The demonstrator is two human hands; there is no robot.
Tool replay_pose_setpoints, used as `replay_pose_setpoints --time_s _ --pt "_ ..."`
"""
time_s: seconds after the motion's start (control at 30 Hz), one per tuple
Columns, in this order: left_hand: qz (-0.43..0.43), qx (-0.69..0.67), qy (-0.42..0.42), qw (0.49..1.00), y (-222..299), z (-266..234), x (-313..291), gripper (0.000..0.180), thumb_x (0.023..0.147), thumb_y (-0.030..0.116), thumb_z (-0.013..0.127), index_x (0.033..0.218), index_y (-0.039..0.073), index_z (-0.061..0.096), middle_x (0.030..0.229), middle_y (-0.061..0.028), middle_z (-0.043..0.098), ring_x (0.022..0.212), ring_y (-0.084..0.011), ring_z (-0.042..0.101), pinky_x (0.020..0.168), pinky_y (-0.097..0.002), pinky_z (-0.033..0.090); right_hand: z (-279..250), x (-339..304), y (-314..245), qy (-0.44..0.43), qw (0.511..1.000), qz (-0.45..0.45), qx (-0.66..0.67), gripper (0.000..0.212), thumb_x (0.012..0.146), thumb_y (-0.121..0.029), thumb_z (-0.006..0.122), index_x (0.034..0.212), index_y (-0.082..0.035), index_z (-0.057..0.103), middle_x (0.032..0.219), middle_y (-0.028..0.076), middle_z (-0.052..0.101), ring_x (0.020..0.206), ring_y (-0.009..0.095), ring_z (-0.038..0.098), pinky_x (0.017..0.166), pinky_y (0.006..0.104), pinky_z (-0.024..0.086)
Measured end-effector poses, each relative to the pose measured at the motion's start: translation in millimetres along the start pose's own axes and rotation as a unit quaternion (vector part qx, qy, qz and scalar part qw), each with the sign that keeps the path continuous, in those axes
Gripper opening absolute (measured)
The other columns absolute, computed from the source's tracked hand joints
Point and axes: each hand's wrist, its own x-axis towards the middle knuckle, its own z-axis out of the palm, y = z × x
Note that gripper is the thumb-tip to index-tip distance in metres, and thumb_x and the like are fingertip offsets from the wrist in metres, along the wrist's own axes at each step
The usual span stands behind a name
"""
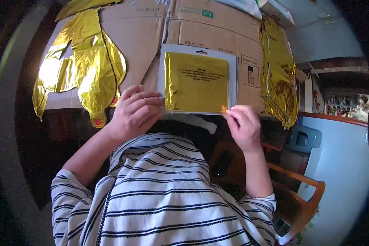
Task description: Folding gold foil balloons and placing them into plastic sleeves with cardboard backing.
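Note:
A flat square package of folded gold foil lies in front of me, on a white backing card with a hanging slot at its top. My left hand is beside the package's lower left edge, fingers bent toward it and a ring on one of them. Its fingertips are blurred, so whether they grip the edge does not show. At the lower right corner, my right hand is closed in a pinch on a small orange piece, partly hidden by the fingertips.
Flattened cardboard covers the table. A flat gold foil balloon lies at left, its tails hanging over the near edge. More gold foil drapes over the right edge. A blue-grey stool and a wooden chair stand at right.

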Motion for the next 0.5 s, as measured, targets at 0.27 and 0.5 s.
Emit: replay_pose_setpoints --time_s 0.27,0.5 --pt "-0.189 0.041 0.035 0.98 12.7 2.3 17.9 0.022 0.069 0.015 0.084 0.072 0.013 0.062 0.099 -0.0002 0.069 0.103 -0.0253 0.062 0.101 -0.0451 0.04 -20.4 50.1 -4.0 -0.219 0.906 0.349 0.096 0.026 0.078 -0.016 0.083 0.086 -0.001 0.064 0.076 0.008 0.063 0.07 0.019 0.062 0.065 0.0341 0.05" --pt "-0.221 0.077 0.068 0.97 12.7 1.5 14.6 0.024 0.069 0.008 0.083 0.074 0.01 0.059 0.092 -0.0052 0.066 0.095 -0.0279 0.061 0.088 -0.0423 0.046 -25.7 68.2 5.4 -0.275 0.889 0.364 0.04 0.047 0.07 -0.024 0.089 0.094 -0.001 0.056 0.074 0.008 0.06 0.067 0.02 0.059 0.066 0.0357 0.05"
